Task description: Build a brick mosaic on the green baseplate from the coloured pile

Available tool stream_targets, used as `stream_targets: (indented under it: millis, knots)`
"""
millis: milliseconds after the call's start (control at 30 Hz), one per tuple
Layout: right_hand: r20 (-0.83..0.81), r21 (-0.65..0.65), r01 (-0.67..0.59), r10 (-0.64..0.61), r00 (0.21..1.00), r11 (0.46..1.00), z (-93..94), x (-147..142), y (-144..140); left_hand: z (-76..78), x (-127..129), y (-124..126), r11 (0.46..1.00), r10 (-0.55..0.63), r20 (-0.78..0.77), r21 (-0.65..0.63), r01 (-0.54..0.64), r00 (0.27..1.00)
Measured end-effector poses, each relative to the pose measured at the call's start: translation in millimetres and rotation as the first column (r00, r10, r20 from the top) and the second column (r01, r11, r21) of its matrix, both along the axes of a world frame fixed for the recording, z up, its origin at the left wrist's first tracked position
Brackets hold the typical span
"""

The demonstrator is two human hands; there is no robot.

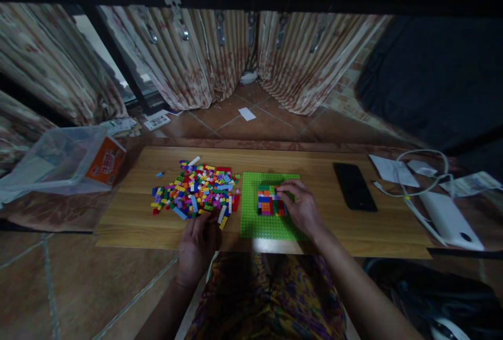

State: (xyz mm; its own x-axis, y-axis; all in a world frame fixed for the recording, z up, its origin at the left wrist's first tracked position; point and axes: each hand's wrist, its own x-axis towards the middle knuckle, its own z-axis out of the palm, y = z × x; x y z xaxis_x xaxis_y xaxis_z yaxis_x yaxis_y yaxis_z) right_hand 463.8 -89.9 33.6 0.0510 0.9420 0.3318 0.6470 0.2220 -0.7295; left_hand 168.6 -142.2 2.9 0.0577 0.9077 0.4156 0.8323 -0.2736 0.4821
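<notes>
My right hand (pixel 302 206) reaches over the green baseplate (pixel 249 225), its thumb and fingers pinched at the upper right of a block of coloured building bricks (pixel 266 199). They seem to grip a small brick there, mostly hidden by the fingertips. The bricks sit pressed together near the middle of the plate, in red, blue, orange, purple and green. At the front edge of a loose brick pile (pixel 200 188), my left hand (pixel 196 240) rests with its fingers curled in. Whatever it may hold is hidden.
All this lies on a low wooden table (pixel 314 164). A black phone (pixel 354 186) is to the right, beyond it a white cable (pixel 447 167) and a white power bank (pixel 451 219). A clear plastic box (pixel 66 156) stands left. Curtains (pixel 220 62) hang behind.
</notes>
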Motion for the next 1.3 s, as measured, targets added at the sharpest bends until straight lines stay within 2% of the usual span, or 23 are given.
stream_targets:
  millis: [133,533,733,900,1000,1300]
  knots:
    - [0.024,-0.008,-0.007,0.007,1.000,1.000,-3.7,-2.7,3.0,0.9,1.3,0.3,1.000,0.001,-0.007,0.007,-0.001,1.000]
    - [0.089,-0.025,-0.027,0.029,0.996,0.999,0.3,-6.2,4.7,0.3,2.3,-1.0,1.000,0.005,-0.017,0.012,-0.005,1.000]
    - [0.262,0.000,-0.073,0.070,0.962,0.997,3.9,-5.0,8.0,0.7,2.2,-1.7,1.000,0.017,-0.011,-0.013,-0.017,1.000]
    - [0.349,-0.035,-0.123,0.127,0.928,0.992,2.8,-6.5,8.6,1.4,2.3,-1.9,1.000,0.013,-0.011,-0.024,-0.013,1.000]
    - [0.313,-0.033,-0.111,0.115,0.943,0.993,0.9,-6.6,8.4,0.2,1.9,-2.3,0.999,0.016,-0.011,-0.027,-0.017,1.000]
    - [0.071,-0.036,0.014,-0.012,0.997,0.999,1.6,-3.5,4.3,-0.8,1.8,-1.6,1.000,0.015,-0.025,-0.018,-0.016,1.000]
